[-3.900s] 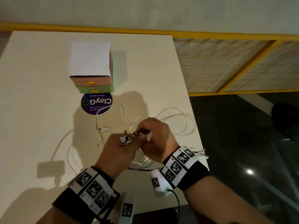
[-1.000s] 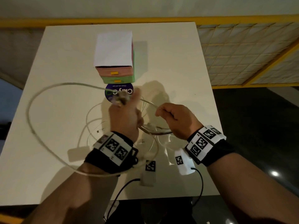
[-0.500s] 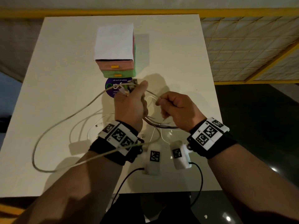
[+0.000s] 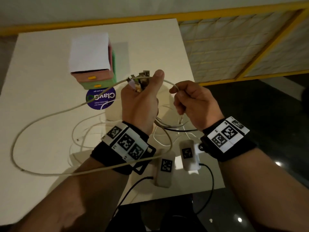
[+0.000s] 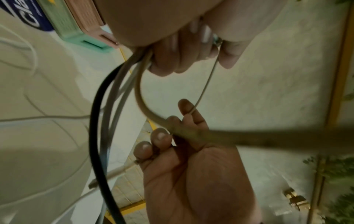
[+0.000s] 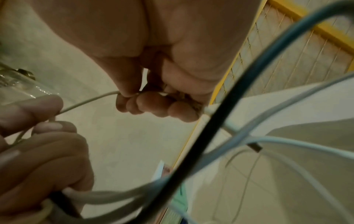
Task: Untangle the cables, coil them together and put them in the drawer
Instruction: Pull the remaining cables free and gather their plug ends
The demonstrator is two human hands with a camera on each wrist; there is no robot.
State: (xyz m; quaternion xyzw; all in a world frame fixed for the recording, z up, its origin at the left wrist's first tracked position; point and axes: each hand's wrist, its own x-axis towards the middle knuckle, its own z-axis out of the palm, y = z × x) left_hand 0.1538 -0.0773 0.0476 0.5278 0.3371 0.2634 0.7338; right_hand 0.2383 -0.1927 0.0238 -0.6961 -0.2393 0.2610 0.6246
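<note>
My left hand (image 4: 143, 86) grips a bundle of cable plug ends (image 4: 142, 77), thumb pressed on top, held above the table. My right hand (image 4: 177, 94) pinches a thin beige cable (image 4: 167, 82) just right of the bundle. That cable runs left in a wide loop (image 4: 16, 139) and comes back across my left forearm. More white cables (image 4: 83, 131) and a black cable (image 4: 177, 130) hang below my hands. In the left wrist view the black cable (image 5: 95, 121) drops from my curled left fingers (image 5: 172, 60). The drawer unit (image 4: 93, 77) stands behind, pink and green drawers closed.
A round purple sticker (image 4: 101, 98) lies on the white table (image 4: 41, 97) in front of the drawer unit. The table's right edge (image 4: 189, 67) borders a yellow-framed grid panel (image 4: 234, 47) and dark floor. Camera leads hang at the near edge.
The wide cable loop has dropped from the air and now lies lower, on the left. Both hands have stayed close together, the left still gripping the plug ends.
</note>
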